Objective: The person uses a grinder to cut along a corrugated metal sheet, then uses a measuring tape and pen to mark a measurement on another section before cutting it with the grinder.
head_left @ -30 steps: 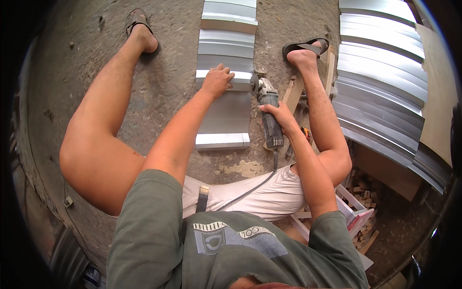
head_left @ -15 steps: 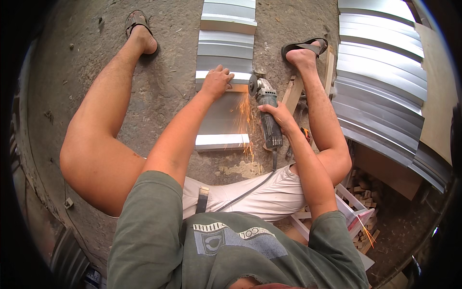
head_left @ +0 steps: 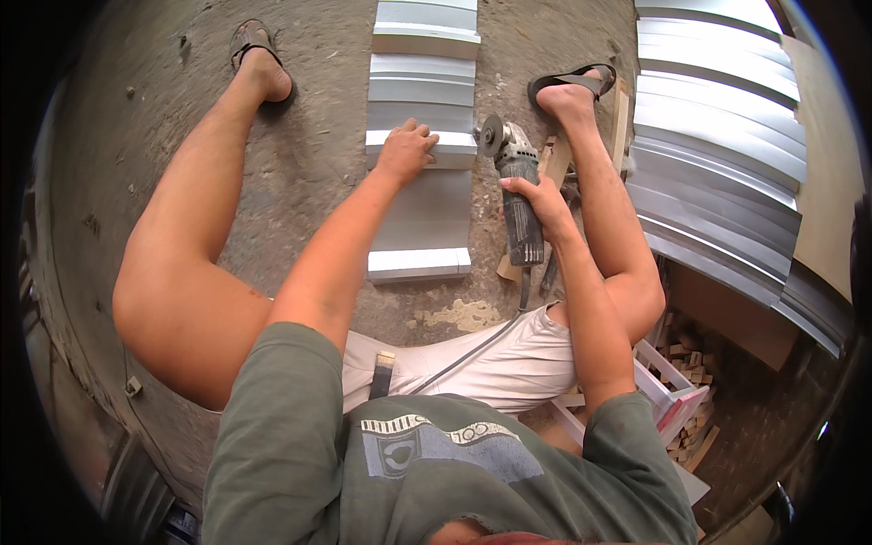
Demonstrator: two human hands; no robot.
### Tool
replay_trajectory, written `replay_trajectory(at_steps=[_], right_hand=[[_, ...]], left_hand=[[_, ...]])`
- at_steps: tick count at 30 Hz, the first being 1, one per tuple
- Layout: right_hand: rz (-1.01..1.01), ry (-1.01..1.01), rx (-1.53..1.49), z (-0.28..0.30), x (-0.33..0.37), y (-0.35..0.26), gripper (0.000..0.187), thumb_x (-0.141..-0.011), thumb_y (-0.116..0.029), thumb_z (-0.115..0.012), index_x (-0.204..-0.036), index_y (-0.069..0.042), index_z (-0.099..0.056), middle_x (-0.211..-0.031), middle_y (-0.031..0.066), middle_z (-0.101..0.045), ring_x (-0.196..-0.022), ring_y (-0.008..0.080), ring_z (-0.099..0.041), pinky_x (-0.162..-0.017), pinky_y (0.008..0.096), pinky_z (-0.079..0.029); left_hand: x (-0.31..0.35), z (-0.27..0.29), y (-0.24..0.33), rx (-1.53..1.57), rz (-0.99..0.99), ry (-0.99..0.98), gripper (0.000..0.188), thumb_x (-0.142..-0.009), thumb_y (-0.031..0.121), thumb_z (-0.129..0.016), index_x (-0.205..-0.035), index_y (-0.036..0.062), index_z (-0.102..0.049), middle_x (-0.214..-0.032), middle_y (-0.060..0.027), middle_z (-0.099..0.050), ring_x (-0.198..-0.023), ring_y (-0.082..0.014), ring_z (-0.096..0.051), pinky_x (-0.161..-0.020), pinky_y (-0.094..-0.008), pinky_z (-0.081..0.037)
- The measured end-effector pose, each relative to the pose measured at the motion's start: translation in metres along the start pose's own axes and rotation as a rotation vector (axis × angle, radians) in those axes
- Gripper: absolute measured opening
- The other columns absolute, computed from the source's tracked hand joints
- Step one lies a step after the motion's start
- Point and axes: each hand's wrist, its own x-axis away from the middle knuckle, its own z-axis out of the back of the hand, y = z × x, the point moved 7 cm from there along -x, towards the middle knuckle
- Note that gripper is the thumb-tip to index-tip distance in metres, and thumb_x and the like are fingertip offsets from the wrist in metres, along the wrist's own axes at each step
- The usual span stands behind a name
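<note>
A narrow strip of ribbed silver metal sheet (head_left: pixel 429 209) lies lengthwise on the ground between my legs. My left hand (head_left: pixel 405 153) straddles one raised rib, fingers curled over its top and thumb on the near side. Just right of the strip, my right hand (head_left: pixel 543 207) is wrapped around the body of a dark angle grinder (head_left: pixel 520 213). The grinder's disc (head_left: pixel 491 136) points away from me, slightly apart from the strip's right edge. No sparks show. Its power cord (head_left: pixel 472 352) runs back across my lap.
Wide ribbed metal sheets (head_left: pixel 718 127) lie stacked at the right, beside a pale board (head_left: pixel 822 173). Wooden strips (head_left: pixel 556 159) lie near my right foot. Close to my right thigh are a pale frame (head_left: pixel 668 381) and small wood blocks (head_left: pixel 695 363).
The grinder has moved right, away from the strip's edge, and the orange sparks are gone. My left hand stays on the rib.
</note>
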Motion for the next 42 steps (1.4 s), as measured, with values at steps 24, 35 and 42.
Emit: replay_trajectory(at_steps=[24,35,42], right_hand=[[-0.095,0.013,0.066,-0.008,-0.008,0.023,0.047,-0.079,-0.022,-0.082,-0.108,0.002,-0.054,-0.083,0.0095,-0.062,-0.061,0.0198,-0.067,-0.054,0.0342,-0.057],[-0.107,0.054,0.064,-0.011,-0.005,0.021,0.048,-0.078,-0.021,-0.083,-0.108,0.003,-0.055,-0.083,0.0095,-0.063,-0.063,0.019,-0.066,-0.055,0.0347,-0.057],[-0.103,0.007,0.091,-0.01,-0.011,0.026,0.047,-0.079,-0.024,-0.082,-0.107,0.001,-0.053,-0.083,0.009,-0.062,-0.061,0.019,-0.066,-0.054,0.0342,-0.058]], left_hand=[[0.001,0.001,0.0,0.013,-0.051,0.053,0.048,-0.075,0.028,-0.083,-0.119,0.0167,-0.07,-0.11,0.0002,-0.069,-0.106,-0.024,-0.06,-0.09,-0.0386,-0.053],[0.001,0.0,-0.001,0.008,-0.035,0.048,0.046,-0.076,0.029,-0.082,-0.119,0.0174,-0.071,-0.109,0.0004,-0.068,-0.108,-0.0232,-0.06,-0.09,-0.0388,-0.053],[0.001,-0.002,-0.001,-0.021,-0.037,0.047,0.044,-0.077,0.031,-0.082,-0.119,0.018,-0.072,-0.105,0.0009,-0.067,-0.11,-0.0224,-0.059,-0.089,-0.039,-0.052]])
